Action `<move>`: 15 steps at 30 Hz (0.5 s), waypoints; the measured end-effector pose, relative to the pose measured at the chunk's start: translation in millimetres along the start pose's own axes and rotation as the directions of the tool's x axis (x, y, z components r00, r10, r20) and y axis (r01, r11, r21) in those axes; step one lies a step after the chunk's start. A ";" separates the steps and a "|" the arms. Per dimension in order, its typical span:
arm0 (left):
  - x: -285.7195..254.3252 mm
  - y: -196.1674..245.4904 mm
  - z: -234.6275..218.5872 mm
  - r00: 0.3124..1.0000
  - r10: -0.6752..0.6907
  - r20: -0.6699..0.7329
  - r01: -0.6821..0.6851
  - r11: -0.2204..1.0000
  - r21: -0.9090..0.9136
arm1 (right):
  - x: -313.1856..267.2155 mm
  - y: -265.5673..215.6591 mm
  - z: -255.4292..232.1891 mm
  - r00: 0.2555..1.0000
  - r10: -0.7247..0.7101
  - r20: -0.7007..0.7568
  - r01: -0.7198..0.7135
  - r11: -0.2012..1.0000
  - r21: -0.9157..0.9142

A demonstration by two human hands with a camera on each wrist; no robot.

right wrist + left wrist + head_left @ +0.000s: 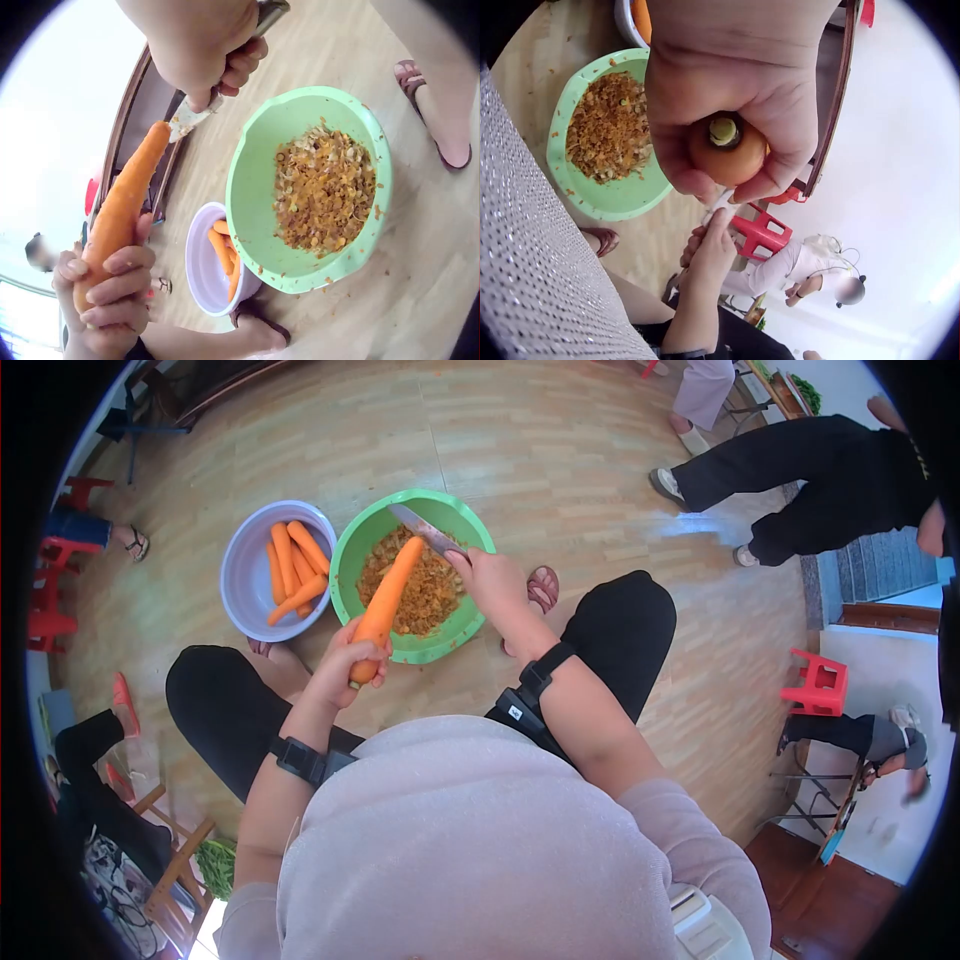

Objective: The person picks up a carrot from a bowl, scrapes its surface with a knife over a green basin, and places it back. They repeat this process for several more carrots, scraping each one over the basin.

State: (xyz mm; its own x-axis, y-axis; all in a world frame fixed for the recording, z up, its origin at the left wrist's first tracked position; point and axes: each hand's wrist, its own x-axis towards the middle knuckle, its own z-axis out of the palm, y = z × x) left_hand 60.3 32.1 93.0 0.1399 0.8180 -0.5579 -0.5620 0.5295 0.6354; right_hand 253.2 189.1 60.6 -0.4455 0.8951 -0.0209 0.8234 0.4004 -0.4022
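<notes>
My left hand grips a large carrot around its thick end, with the narrow tip pointing up and away from me. Its greenish stem end faces the left wrist camera. In my right hand is a knife, fingers curled round the handle. The blade is right at the carrot's tip in the right wrist view, with small bits stuck to it. Below both hands stands a green basin holding a heap of orange-brown peelings.
Left of the green basin, a lilac basin holds several smooth orange carrots. My sandaled feet are beside the basins on the wood-patterned floor. Other people and red stools are around the room's edges.
</notes>
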 end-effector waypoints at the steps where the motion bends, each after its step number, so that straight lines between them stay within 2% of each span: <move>1: -0.9 -0.2 1.3 0.999 0.008 -0.034 -0.009 0.999 -0.041 | -0.9 -6.6 -5.9 1.000 -0.011 -0.027 0.011 1.000 0.000; 2: -0.8 -0.6 2.5 0.999 0.010 -0.039 -0.012 0.999 -0.050 | -1.2 -11.3 -9.6 1.000 -0.017 -0.020 0.017 1.000 -0.003; 4: -0.8 -1.3 3.2 0.997 0.007 -0.077 -0.016 0.993 -0.119 | -4.0 -18.6 -11.6 0.999 -0.032 -0.036 0.036 0.990 0.135; 8: -0.4 1.3 4.0 1.000 0.003 -0.007 -0.004 0.991 -0.134 | -6.3 -22.8 -0.8 0.992 -0.120 -0.038 0.123 0.988 0.092; 11: -6.8 2.6 7.1 0.999 0.000 0.043 0.010 0.974 -0.224 | -3.0 -9.7 8.3 0.992 -0.081 -0.096 0.086 0.995 0.048; 13: -8.9 4.1 4.4 0.989 0.034 0.142 -0.004 0.977 -0.212 | 2.5 0.3 2.3 0.998 0.040 -0.051 -0.040 0.999 0.005; 15: -9.7 6.5 5.3 0.988 0.027 0.153 0.008 0.975 -0.224 | 0.7 -3.8 -2.0 0.997 0.029 -0.071 -0.029 1.000 0.002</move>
State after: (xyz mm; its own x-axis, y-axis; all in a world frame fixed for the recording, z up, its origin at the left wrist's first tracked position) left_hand 59.6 28.8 105.3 0.2478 0.8569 -0.4520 -0.7294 0.4721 0.4951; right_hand 250.4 188.7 63.9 -0.3956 0.9179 0.0321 0.8351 0.3740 -0.4034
